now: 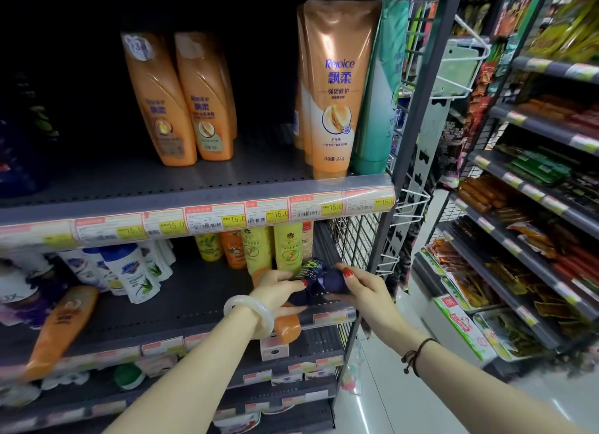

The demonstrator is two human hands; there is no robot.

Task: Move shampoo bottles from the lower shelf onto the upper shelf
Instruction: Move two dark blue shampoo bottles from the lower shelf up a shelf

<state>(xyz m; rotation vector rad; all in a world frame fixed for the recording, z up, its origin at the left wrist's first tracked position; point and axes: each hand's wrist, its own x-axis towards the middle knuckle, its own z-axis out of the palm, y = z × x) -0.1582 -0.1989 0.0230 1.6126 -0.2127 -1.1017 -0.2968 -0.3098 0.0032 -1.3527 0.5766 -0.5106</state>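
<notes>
Shampoo bottle (label blurred) half-hidden

Both hands grip a dark navy bottle lying on its side at the lower shelf front edge: left hand at one end, right hand at the other. An orange bottle lies just below the navy bottle. Orange Rejoice bottles stand upright on the upper shelf, well above it.

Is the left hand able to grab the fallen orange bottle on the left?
Probably not yet: the left hand is busy holding the dark blue bottle with the right hand. The fallen orange bottle lies uncovered.
</notes>
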